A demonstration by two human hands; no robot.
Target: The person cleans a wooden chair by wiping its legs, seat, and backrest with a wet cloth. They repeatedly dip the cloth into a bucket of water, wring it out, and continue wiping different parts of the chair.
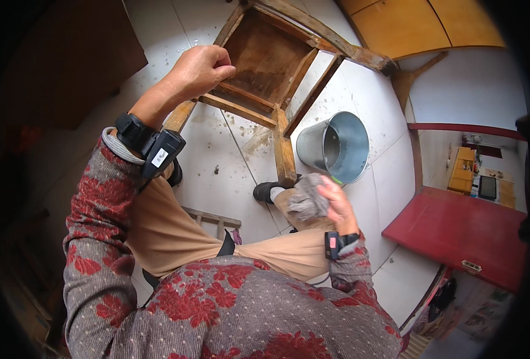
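Observation:
A worn wooden stool (265, 58) lies tipped on the floor, its seat's underside towards me. Damp-looking dark patches mark the wood. My left hand (206, 67) is closed around the stool's left side rail, though the hand itself hides the grip. Bunched in my right hand (340, 205) is a grey cloth (309, 197), slightly blurred, held above my right leg and apart from the stool. A metal bucket (312, 141) leans over just beyond that hand, its mouth facing right. One stool leg (284, 155) reaches down to my shoe.
White floor tiles (215, 148) around the stool carry brown splashes and water drops. A red panel (458, 233) with a metal latch juts in at the right. Yellow-brown cabinets (399, 24) stand at the upper right. Between my legs shows a small wooden frame (211, 219).

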